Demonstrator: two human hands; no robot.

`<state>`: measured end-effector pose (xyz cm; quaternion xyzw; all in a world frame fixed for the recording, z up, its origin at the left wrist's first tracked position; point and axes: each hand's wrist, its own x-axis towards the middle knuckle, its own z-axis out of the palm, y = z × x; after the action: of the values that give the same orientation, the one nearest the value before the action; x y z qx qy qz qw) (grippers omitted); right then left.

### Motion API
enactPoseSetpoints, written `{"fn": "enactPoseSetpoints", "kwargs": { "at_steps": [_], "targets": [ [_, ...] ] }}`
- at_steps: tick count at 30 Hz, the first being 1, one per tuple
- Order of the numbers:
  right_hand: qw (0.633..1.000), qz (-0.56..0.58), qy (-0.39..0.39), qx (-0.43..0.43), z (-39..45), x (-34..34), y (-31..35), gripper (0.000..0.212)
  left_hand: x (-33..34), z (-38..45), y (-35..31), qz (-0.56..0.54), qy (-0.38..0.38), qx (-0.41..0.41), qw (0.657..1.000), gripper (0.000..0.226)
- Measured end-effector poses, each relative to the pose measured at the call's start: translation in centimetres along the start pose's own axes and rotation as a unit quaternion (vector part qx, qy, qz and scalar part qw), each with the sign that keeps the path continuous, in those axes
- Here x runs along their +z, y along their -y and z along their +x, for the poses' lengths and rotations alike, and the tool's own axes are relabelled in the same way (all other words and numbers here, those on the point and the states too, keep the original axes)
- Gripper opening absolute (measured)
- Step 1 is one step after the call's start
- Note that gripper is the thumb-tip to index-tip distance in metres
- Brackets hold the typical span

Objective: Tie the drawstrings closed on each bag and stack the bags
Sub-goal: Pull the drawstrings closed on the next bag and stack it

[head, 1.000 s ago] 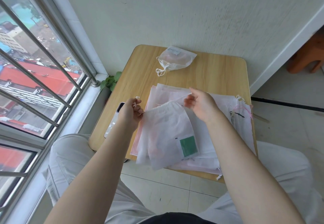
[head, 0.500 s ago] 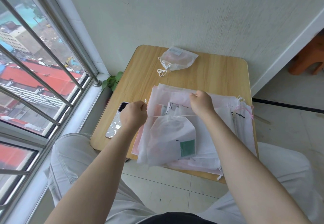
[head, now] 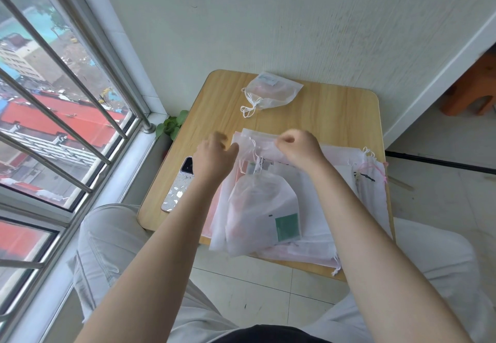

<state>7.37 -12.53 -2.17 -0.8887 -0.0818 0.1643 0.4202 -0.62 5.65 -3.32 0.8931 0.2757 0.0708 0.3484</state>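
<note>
Your left hand (head: 214, 155) and right hand (head: 300, 147) hover close together over the gathered neck of the white bag (head: 261, 214), both blurred. Your right hand's fingers are curled in, and the thin white drawstrings (head: 251, 152) loop up between the two hands, so I judge you are forming the knot. Whether either hand actually pinches a cord I cannot tell; the blur hides the fingertips.

The bag you are working on lies on top of the pile of untied bags (head: 346, 187), its lower end with the green label (head: 287, 227) reaching the table's near edge. One finished bag (head: 273, 92), cords knotted, sits apart near the far edge of the table (head: 335, 112).

Here is what could go wrong:

- The cords are thin and slack; if you lose one mid-loop, the neck may reopen and you will have to cinch again.
- The pile already overhangs the near edge. Pulling the cords toward yourself could drag the bag, and the sheets under it, off onto the floor.
- Loose strings from the bags beneath lie close by; you could catch one into your knot.
- The phone (head: 178, 184) sits just beside your left wrist near the left edge; a wide elbow swing could knock it off.
</note>
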Motion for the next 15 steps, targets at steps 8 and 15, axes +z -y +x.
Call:
{"fn": "enactPoseSetpoints", "kwargs": {
  "at_steps": [8,15],
  "targets": [
    [0.983,-0.086,0.16,0.02,-2.7,1.6,1.2,0.063,0.6,-1.6,-0.3,0.116,0.228,-0.067,0.964,0.05],
    [0.984,-0.049,0.167,0.039,-2.5,2.6,0.7,0.042,0.2,-2.7,-0.5,-0.372,0.173,-0.119,0.904,0.018]
  ]
}}
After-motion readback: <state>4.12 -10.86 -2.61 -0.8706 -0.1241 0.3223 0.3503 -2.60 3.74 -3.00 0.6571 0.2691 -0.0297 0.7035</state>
